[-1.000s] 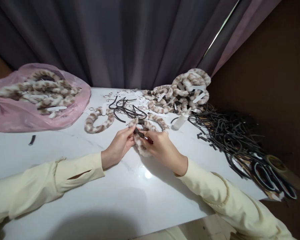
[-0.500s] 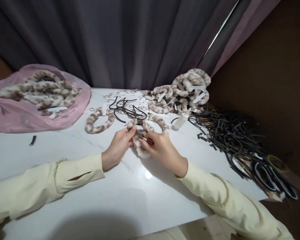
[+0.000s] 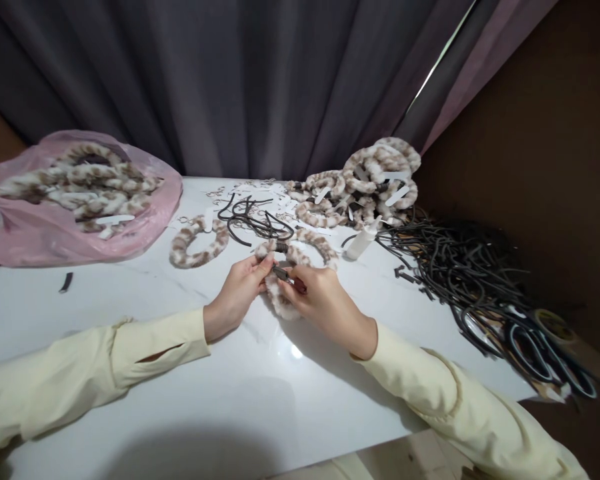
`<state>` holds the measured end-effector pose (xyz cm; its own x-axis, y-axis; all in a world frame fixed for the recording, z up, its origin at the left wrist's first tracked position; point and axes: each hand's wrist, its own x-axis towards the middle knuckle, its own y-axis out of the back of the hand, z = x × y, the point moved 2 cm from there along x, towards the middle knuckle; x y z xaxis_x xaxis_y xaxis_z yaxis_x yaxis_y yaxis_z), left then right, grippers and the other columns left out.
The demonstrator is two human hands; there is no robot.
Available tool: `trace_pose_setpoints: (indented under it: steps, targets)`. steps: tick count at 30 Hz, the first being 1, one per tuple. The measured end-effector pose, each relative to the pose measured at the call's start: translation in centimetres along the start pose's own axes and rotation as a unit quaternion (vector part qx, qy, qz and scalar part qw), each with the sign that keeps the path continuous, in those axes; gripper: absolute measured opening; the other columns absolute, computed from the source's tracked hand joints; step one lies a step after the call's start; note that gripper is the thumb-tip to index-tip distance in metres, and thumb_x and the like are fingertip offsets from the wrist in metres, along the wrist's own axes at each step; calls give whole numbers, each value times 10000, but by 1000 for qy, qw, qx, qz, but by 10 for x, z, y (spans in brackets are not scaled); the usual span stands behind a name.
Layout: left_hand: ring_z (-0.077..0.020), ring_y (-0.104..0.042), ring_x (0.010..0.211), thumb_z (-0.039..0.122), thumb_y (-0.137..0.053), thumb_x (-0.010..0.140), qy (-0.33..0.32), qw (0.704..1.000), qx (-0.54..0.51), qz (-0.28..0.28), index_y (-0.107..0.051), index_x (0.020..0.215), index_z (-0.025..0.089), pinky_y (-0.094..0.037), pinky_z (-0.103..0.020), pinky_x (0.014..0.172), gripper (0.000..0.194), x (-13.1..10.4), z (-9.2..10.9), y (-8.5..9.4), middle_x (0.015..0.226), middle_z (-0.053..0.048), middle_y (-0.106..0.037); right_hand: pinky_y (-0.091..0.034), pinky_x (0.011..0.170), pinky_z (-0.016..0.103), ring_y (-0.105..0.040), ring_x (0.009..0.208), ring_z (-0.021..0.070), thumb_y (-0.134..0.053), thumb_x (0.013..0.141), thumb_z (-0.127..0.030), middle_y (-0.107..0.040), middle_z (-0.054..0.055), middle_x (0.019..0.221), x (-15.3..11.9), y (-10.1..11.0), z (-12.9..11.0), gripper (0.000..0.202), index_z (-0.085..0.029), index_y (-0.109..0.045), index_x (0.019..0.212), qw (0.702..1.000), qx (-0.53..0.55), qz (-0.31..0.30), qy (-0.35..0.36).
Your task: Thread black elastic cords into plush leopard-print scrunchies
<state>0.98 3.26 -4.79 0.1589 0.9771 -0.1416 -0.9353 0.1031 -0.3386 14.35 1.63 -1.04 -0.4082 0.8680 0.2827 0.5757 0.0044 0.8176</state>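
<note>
A brown-and-white furry loop (image 3: 281,305) is pinched at its upper left by my left hand (image 3: 237,293), thumb on top. My right hand (image 3: 326,300) is closed around a pair of pliers (image 3: 281,272); their dark jaws reach to the left thumb. Whatever small part lies at the jaw tips is hidden by my fingers. Just above the hands, a dark band (image 3: 281,247) wraps a furry piece. Another furry loop (image 3: 320,245) lies directly behind my right hand, and a separate furry ring (image 3: 200,259) with a white tag rests to the left.
A pink plastic bag (image 3: 150,230) of furry loops stands at left. Black cords (image 3: 260,227) and small metal clasps lie behind my hands. Farther right are a white squeeze bottle (image 3: 363,241), a heap of tagged furry loops (image 3: 380,167), a tangle of black cords (image 3: 460,267) and scissors (image 3: 535,360).
The pliers have turned slightly in my right hand, and their jaws show a little more and sit slightly lower. My left hand stays in place on the furry loop.
</note>
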Motion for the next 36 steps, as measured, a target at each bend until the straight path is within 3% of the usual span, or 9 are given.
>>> trace_pose_setpoints:
  steps: [6, 12, 20, 28, 36]
  targets:
    - [-93, -509, 548, 442, -672, 695, -11, 1000, 13, -2, -505, 681, 148, -408, -208, 552, 339, 1, -2, 0, 606, 33, -534, -269, 482, 214, -380, 468, 78, -514, 816, -145, -459, -17, 523, 0, 4, -3, 189, -140, -490, 628, 1000, -14, -13, 2]
    - [-134, -567, 651, 377, -661, 724, -30, 999, 16, -20, -578, 801, 152, -434, -231, 619, 252, -2, 0, -2, 746, -12, -637, -239, 473, 210, -333, 446, 62, -553, 793, -131, -468, -21, 490, 3, 17, -6, 169, -117, -560, 625, 999, -4, -51, -6]
    - [-125, -571, 660, 344, -650, 737, -14, 1000, -6, 0, -577, 753, 144, -434, -211, 620, 213, -4, 3, -3, 740, -13, -646, -223, 468, 200, -324, 436, 49, -562, 789, -150, -446, -32, 466, 9, 19, -2, 202, -104, -577, 593, 998, 3, -60, 12]
    - [-139, -576, 669, 383, -645, 739, -21, 1000, 17, 6, -613, 837, 147, -443, -225, 614, 257, -6, 4, -5, 777, -24, -647, -208, 464, 217, -258, 442, 51, -566, 757, -120, -347, -59, 425, 20, 30, -8, 271, -124, -492, 496, 994, -22, -103, 2]
    - [-125, -548, 584, 417, -644, 731, -40, 998, 40, 4, -616, 884, 171, -439, -219, 563, 291, -4, 1, -2, 684, 10, -621, -196, 440, 232, -216, 432, 49, -583, 735, -142, -294, -61, 396, 37, 33, -11, 310, -133, -454, 453, 985, -84, -143, 49]
